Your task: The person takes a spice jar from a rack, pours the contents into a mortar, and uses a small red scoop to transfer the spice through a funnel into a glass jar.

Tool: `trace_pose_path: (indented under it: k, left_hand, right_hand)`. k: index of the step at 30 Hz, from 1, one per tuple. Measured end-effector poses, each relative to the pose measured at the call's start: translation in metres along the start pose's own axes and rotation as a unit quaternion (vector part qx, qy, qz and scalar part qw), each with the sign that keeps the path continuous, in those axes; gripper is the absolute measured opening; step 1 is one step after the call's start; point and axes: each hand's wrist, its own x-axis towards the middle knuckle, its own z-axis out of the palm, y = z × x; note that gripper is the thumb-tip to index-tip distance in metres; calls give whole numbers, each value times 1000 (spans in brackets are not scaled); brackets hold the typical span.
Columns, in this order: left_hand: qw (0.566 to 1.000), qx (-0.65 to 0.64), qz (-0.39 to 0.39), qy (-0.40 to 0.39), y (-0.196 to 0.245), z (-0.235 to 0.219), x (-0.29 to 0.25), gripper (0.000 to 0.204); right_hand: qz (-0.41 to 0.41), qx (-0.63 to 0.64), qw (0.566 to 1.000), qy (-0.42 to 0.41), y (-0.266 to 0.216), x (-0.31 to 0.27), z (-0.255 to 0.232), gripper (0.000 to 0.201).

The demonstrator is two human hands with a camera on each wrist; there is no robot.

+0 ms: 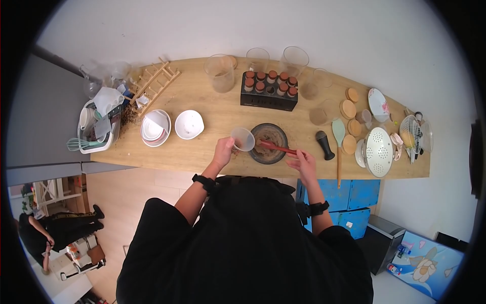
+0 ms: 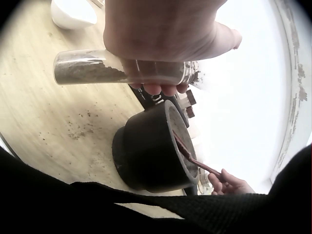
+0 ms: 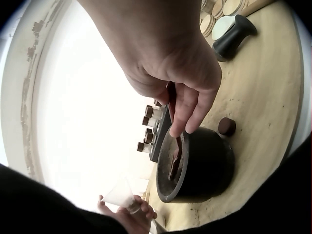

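Note:
My left hand grips a clear glass vial, partly filled with brown powder. At the vial's mouth sits a translucent funnel, its wide end up beside the mortar. The black stone mortar stands at the table's front, with brown powder inside. Between thumb and fingers my right hand pinches the handle of a dark red spoon. The spoon's head is down inside the mortar's bowl. On the table by the mortar lies a small brown cap.
Behind the mortar stands a black rack of capped vials, with glass jars further back. A black pestle, a spatula and a white colander lie right. White bowls stand left. Powder specks dot the wood.

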Motion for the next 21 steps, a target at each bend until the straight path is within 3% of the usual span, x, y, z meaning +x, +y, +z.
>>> trace_pose_path:
  k: [5,7,8,10,14,16,18,20,21]
  left_hand:
    - [996,82,-4,-22,6,4,2,63]
    - [995,89,2,-48,4,4,5,64]
    - [993,96,9,-71,3,5,6,65]
    - [993,96,36,-66,13,16,6,67]
    - [995,42,63,-70,25,21,9,70]
    - [993,40,73,-83,19,17,11,69]
    - [991,39,83,-93,13,14,12,68]
    - [986,-140,-37,-84,5,14,8,64]
    - [986,-140,-36,-84,9,15,6,64]
  right_hand:
    - [-49,3,999,17,-33,-25,-2,29]
    - [-141,-58,988,-3,-60,-46,18,21]
    - [-142,-57,988,0,-67,-55,30,21]
    - [-238,-196,948,-82,-78,-69,52,19]
    - [-321,-269,903,-95,-93,-85,62,20]
    - [-368,-341,858,-113,-99,-90,60,18]
    - [-362,-299,880,-72,-96,-91,56,18]
    - [-355,-257,898,-31,-95,-92,49,18]
    - [-363,-211,907,-1,-96,-91,45,19]
